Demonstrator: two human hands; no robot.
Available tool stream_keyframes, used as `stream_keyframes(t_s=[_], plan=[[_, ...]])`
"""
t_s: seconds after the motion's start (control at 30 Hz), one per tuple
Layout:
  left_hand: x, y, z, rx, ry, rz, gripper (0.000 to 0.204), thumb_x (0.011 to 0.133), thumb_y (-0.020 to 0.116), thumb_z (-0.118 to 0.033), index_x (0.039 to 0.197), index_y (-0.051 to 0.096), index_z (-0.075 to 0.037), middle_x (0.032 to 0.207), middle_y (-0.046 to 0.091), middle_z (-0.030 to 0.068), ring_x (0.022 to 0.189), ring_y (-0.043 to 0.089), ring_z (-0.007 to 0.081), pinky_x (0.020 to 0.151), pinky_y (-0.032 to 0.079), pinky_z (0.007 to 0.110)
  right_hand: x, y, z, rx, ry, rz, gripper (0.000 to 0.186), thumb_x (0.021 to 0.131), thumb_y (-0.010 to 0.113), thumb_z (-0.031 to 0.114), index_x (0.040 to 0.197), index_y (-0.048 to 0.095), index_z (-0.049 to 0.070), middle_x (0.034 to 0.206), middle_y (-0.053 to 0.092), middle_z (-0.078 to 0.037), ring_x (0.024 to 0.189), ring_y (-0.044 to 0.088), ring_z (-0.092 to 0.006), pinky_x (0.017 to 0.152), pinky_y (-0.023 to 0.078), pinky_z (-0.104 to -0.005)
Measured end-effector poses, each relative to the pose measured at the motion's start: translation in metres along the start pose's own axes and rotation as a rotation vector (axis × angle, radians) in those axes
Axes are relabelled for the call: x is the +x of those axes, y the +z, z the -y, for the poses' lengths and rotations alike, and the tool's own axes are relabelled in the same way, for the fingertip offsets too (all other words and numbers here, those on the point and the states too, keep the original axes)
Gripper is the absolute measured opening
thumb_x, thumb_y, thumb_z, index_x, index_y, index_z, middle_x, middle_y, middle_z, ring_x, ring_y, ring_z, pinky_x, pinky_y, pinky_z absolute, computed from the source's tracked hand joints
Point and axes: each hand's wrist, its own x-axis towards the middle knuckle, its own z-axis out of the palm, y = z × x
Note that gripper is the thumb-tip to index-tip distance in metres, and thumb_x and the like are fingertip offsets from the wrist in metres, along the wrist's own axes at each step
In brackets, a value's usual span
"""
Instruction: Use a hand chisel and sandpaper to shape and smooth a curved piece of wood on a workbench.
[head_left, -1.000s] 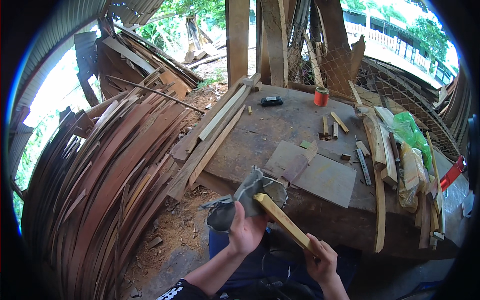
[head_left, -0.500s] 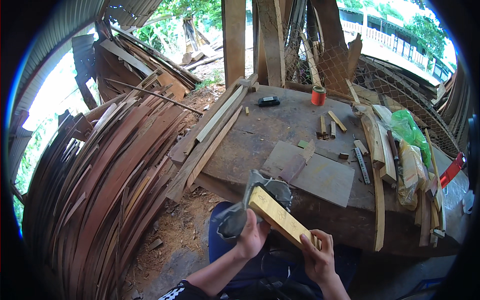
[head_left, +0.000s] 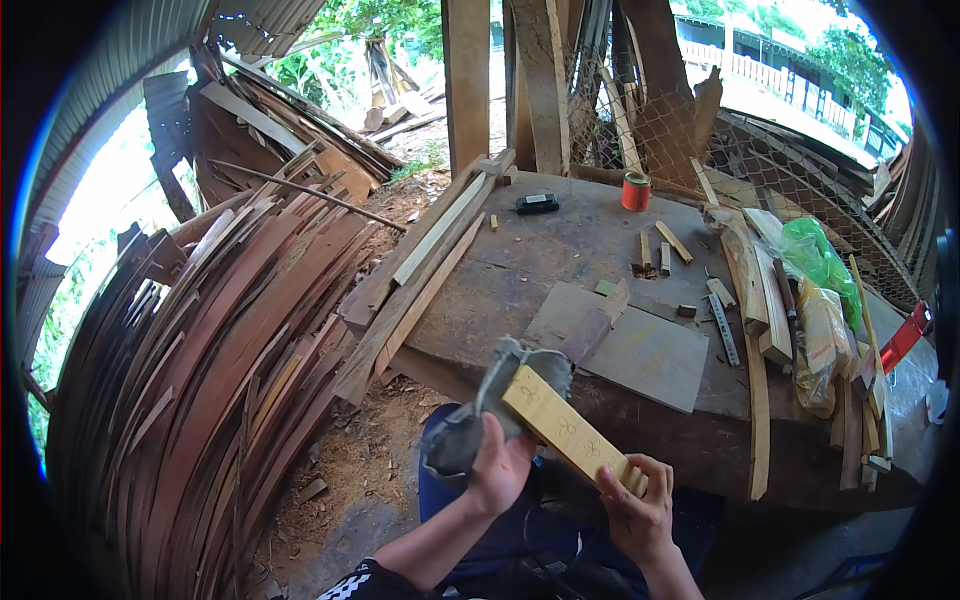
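Note:
My left hand [head_left: 495, 470] is closed on a torn grey sheet [head_left: 458, 438], perhaps cloth or abrasive, with frayed edges. The sheet sits behind the upper end of a pale yellow wooden block [head_left: 562, 424] that has small flower-like outlines on its face. My right hand [head_left: 648, 515] grips the lower end of this block, thumb on the face and fingers wrapped over the edge. Both are held at the near edge of a worn workbench [head_left: 450, 320]. Just beyond them lie a flat grey board [head_left: 650, 360] and a thinner wood offcut [head_left: 595, 325].
An orange-red can [head_left: 636, 195], a black object [head_left: 537, 203] and small wood pieces lie on the bench. Strips, green plastic [head_left: 815, 260] and a red object [head_left: 903, 340] line the right side. Stacked planks [head_left: 200, 380] fill the left; upright boards and wire mesh stand behind.
The wooden block has turned over, so its broad marked face now shows. The grey sheet has shifted and folded around the block's upper end; both hands keep their grip.

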Motion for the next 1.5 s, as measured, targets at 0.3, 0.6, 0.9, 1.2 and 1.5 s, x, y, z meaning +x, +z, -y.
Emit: stream_keyframes(t_s=[0.3,0.6,0.9,1.2,1.5], plan=[[-0.027,0.003,0.042,0.08,-0.242,0.098,0.072,0.1,0.018,-0.056,0.147,0.028,-0.002,0.151,0.035,0.012,0.139,0.034,0.0228,0.116,0.019,0.036,0.013,0.002,0.006,0.046,0.002,-0.027,0.053,0.073,0.074,0.01,0.121,0.065,0.029,0.115,0.052,-0.013,0.098,0.052,-0.0322,0.082,0.047,-0.0421],[-0.022,0.022,0.044,0.001,-0.324,-0.085,0.064,0.101,0.026,-0.053,0.144,0.032,-0.006,0.143,0.043,0.0114,0.134,0.039,0.0249,0.113,0.026,0.041,0.011,-0.001,0.013,0.23,0.101,-0.05,0.058,0.075,0.076,0.013,0.13,0.059,0.019,0.106,0.057,-0.013,0.093,0.054,-0.0311,0.08,0.046,-0.0401],[-0.008,0.015,0.013,-0.108,0.007,-0.176,0.065,0.1,0.032,-0.055,0.14,0.037,-0.004,0.131,0.053,0.0143,0.118,0.052,0.0274,0.106,0.036,0.044,-0.003,0.004,-0.002,0.335,0.009,0.065,0.067,0.08,0.076,0.019,0.141,0.048,0.016,0.066,0.056,-0.005,0.053,0.055,-0.0215,0.052,0.049,-0.032],[-0.044,0.021,0.064,0.239,-0.291,-0.184,0.07,0.099,0.031,-0.058,0.148,0.027,-0.008,0.143,0.04,0.0082,0.128,0.043,0.0202,0.107,0.032,0.035,0.016,0.001,0.005,0.119,0.009,-0.095,0.062,0.085,0.068,0.024,0.141,0.046,0.011,0.064,0.06,-0.004,0.052,0.06,-0.0187,0.047,0.047,-0.0323],[-0.02,0.032,0.036,0.856,-0.227,0.389,0.057,0.103,0.032,-0.041,0.136,0.043,0.004,0.135,0.051,0.0155,0.125,0.049,0.0255,0.105,0.035,0.036,0.005,-0.013,-0.016,0.27,0.296,-0.273,0.058,0.089,0.068,0.024,0.135,0.047,-0.004,0.082,0.068,-0.017,0.063,0.067,-0.0286,0.056,0.052,-0.0335]])
